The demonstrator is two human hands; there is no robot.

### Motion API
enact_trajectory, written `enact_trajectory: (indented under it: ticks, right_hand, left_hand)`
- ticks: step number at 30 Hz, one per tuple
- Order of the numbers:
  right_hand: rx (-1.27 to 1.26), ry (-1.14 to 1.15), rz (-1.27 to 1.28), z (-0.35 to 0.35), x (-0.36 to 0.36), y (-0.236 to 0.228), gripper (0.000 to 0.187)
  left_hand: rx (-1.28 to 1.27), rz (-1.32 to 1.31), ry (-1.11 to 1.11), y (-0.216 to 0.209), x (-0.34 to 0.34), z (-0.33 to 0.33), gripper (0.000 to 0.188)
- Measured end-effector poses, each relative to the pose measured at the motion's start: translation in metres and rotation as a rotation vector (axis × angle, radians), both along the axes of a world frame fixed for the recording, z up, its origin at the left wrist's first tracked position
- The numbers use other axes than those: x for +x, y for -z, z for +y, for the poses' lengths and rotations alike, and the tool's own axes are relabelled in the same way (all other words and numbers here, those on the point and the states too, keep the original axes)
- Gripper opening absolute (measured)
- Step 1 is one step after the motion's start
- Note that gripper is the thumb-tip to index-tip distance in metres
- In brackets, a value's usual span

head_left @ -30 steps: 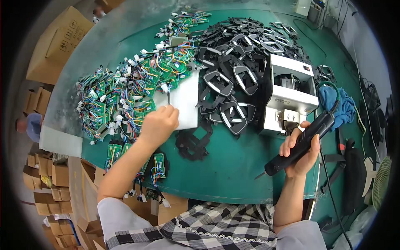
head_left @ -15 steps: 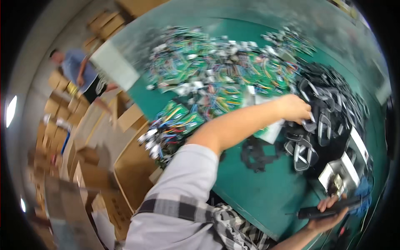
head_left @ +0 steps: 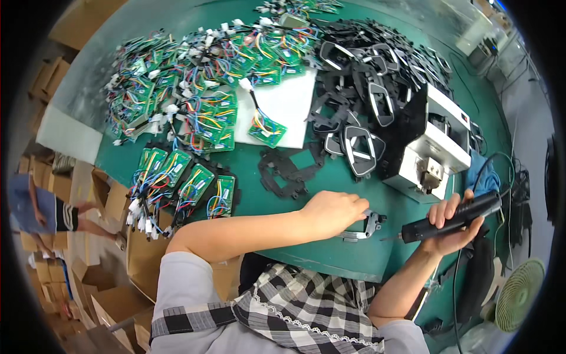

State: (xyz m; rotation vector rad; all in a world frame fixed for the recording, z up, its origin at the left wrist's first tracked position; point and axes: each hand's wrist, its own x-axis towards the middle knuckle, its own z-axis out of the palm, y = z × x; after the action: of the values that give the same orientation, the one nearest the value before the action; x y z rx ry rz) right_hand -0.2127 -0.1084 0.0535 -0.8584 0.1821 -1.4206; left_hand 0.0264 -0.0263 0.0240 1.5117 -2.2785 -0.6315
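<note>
- The green table (head_left: 318, 259) fills the middle of the view and carries the lot.
- Wired circuit boards (head_left: 209, 127) are heaped at upper left, probably loose so each lifts off easily.
- Black frames (head_left: 356, 82) are piled at upper right, seemingly kept apart so wires don't snag.
- A white machine (head_left: 439, 144) stands right of centre, just beside that pile.
- A white pad (head_left: 286, 106) lies at upper centre under a single board (head_left: 268, 130), perhaps as cushioning.
- At lower right, the right hand (head_left: 454, 227) is wrapped round a black screwdriver (head_left: 451, 218), presumably to steady its tip, which points left.
- Near the table's lower edge, right of centre, the left hand (head_left: 336, 212) curls over a small frame (head_left: 368, 227); its fingertips are hidden, so I can't tell whether they grip.
</note>
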Motion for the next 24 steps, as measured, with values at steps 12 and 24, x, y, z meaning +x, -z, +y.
enact_trajectory:
  ticks: [12,24]
  right_hand:
    - [0.022,0.03,0.032,0.005,0.009,0.001,0.056]
    - [0.025,0.026,0.075,0.01,0.015,0.004,0.054]
  left_hand:
    - [0.017,-0.427,-0.062,-0.063,0.218,-0.041,0.059]
    - [-0.563,-0.092,-0.458,-0.086,0.196,-0.032,0.053]
